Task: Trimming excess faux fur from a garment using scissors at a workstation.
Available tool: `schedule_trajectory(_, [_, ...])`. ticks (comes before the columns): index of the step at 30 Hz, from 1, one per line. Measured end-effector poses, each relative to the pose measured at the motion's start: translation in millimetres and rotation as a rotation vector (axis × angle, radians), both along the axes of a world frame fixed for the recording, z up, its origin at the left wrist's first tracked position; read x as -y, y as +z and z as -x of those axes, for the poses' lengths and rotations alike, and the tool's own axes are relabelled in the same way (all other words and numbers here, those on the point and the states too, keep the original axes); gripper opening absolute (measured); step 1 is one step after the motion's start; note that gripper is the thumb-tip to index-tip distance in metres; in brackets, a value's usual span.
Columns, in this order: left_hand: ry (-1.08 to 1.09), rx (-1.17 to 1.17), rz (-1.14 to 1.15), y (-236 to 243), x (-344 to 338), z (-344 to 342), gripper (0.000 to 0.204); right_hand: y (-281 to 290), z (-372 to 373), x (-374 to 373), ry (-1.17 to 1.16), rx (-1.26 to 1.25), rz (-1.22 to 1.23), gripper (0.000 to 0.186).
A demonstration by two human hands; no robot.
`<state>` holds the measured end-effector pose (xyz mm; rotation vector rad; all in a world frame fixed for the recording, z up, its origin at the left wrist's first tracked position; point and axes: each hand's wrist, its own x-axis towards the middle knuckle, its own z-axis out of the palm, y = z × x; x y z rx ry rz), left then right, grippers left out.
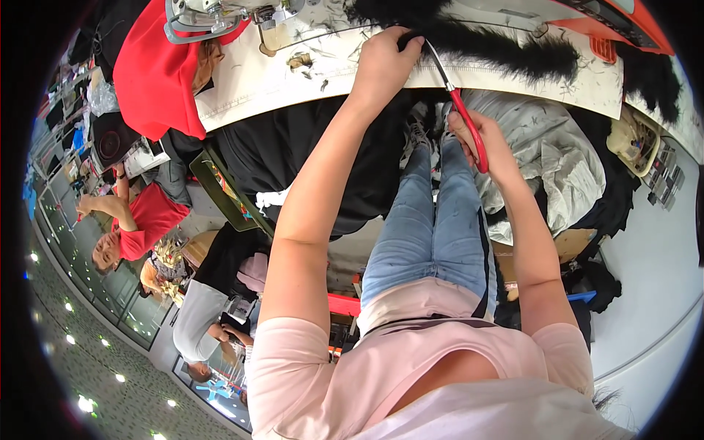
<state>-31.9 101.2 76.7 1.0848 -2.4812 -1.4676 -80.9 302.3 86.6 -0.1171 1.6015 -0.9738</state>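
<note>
My left hand (383, 64) is closed on the edge of a black furry strip (484, 48), fingers pinched over the table. My right hand (484, 143) grips a pair of scissors (462, 110) with red handles. The blades point up and left, and their tips reach the fur beside my left fingertips. Whether the blades are parted cannot be made out. The strip stretches right across the white sewing table (242, 101); dark fibres are scattered over the tabletop.
A sewing machine (213, 20) stands at the far left of the table, beside red fabric (150, 81). Grey-white cloth (557, 158) lies below the table on the right, and black cloth (293, 154) hangs on the left. Two other people are further left.
</note>
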Motion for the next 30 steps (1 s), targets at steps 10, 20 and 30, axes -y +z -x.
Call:
schedule_trajectory(10, [-0.012,-0.043,0.141,6.2,-5.2,-2.0,0.036,-3.5,0.6,0.8,0.030,-0.139,0.029,0.057])
schedule_trajectory(20, [0.028,-0.159,0.171,0.1,-6.2,-3.3,0.024,1.0,4.3,0.8,0.013,-0.032,-0.006,0.053])
schedule_trajectory(30, [-0.093,-0.108,0.251,-5.1,0.3,-3.4,0.028,-13.3,8.4,-0.7,0.081,-0.186,0.104,0.055])
